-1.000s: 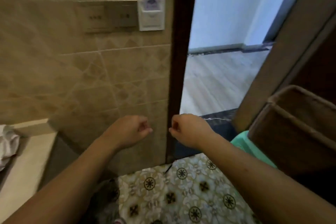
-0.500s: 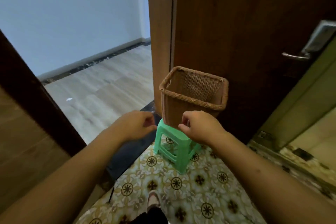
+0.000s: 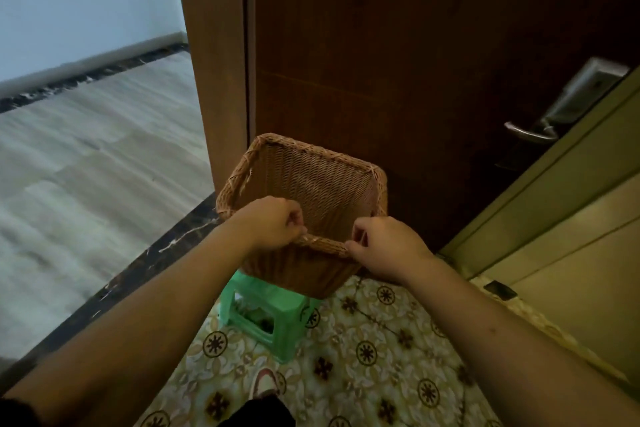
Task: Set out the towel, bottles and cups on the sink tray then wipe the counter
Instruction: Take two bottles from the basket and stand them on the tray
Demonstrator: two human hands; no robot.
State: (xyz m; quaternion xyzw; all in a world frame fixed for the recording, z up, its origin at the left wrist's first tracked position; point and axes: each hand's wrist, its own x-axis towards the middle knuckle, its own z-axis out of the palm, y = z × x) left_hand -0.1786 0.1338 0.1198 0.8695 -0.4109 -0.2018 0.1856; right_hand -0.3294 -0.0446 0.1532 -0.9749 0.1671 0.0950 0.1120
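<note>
A brown woven wicker basket stands on a small green plastic stool in front of a dark wooden door. My left hand is closed on the left part of the basket's near rim. My right hand grips the same rim further right. Nothing shows inside the basket from this angle. No towel, bottles, cups, sink tray or counter are in view.
The dark door with a metal lever handle stands right behind the basket. An open doorway at left leads to a pale wood floor past a dark stone threshold. A beige wall runs along the right. My foot is on the patterned tiles.
My view swung right from the tiled wall to the door and basket. Both hands moved forward from closed fists in the air and took hold of the basket's near rim.
</note>
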